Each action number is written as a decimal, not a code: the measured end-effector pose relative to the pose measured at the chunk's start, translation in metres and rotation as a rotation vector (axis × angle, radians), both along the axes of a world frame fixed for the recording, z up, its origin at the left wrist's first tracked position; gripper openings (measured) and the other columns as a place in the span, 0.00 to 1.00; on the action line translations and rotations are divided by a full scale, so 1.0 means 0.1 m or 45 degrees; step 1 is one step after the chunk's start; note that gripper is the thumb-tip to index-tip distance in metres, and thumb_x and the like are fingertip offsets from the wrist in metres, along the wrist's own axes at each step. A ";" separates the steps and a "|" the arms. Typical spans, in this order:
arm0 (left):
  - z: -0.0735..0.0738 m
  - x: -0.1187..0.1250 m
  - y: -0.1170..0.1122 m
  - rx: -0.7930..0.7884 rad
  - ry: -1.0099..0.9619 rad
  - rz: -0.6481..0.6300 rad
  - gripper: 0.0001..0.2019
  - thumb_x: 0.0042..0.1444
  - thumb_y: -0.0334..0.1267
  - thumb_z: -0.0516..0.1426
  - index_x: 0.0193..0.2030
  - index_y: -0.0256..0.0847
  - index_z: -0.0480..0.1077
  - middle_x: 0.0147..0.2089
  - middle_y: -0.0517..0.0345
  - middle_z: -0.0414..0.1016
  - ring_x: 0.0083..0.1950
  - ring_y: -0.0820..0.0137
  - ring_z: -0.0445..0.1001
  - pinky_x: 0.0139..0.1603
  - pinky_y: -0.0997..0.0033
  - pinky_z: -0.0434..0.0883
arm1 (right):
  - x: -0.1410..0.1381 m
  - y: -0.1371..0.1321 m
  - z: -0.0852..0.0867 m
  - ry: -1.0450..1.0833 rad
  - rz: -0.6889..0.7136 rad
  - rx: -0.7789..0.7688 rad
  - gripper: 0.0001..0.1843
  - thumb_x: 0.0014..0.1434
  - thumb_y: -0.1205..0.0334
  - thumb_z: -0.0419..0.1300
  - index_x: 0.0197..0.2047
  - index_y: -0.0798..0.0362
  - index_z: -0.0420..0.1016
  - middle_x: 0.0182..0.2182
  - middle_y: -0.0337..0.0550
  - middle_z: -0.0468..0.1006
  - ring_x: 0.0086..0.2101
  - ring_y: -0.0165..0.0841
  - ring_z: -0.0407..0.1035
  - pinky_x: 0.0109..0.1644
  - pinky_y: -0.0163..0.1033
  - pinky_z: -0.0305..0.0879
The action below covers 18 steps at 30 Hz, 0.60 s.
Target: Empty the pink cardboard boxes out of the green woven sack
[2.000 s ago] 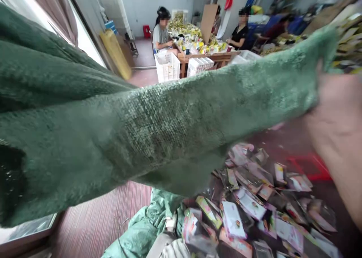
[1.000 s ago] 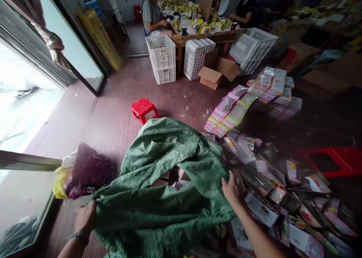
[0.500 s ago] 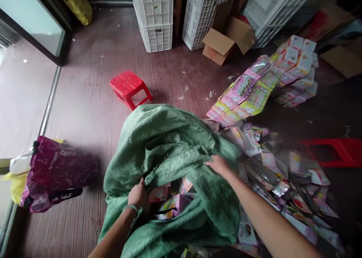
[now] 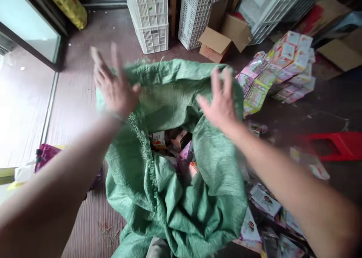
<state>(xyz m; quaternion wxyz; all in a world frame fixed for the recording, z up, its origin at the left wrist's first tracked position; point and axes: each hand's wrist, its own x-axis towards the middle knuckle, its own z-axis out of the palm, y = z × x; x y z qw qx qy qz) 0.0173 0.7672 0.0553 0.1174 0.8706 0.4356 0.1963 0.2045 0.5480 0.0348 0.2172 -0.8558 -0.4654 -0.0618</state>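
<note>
The green woven sack lies on the ribbed floor, its long axis running from the person's feet away toward the white crates. Its frayed mouth gapes upward mid-length over small packets. The left hand and right hand hover well apart over the sack's far edge, fingers spread and gripping nothing; blur hides whether the thumbs touch the cloth. Stacked boxes and loose packets crowd the right edge, with a red stool beyond. A magenta bag sits left, with bare floor above it.
</note>
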 end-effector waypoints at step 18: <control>-1.30 -3.33 -1.44 -0.037 0.695 -1.235 0.21 0.58 0.24 0.53 0.55 0.37 0.77 0.56 0.37 0.76 0.59 0.47 0.73 0.73 0.32 0.55 | 0.34 -2.56 -1.03 0.285 -0.290 -0.889 0.42 0.61 0.53 0.67 0.74 0.51 0.60 0.74 0.57 0.55 0.74 0.59 0.38 0.71 0.73 0.49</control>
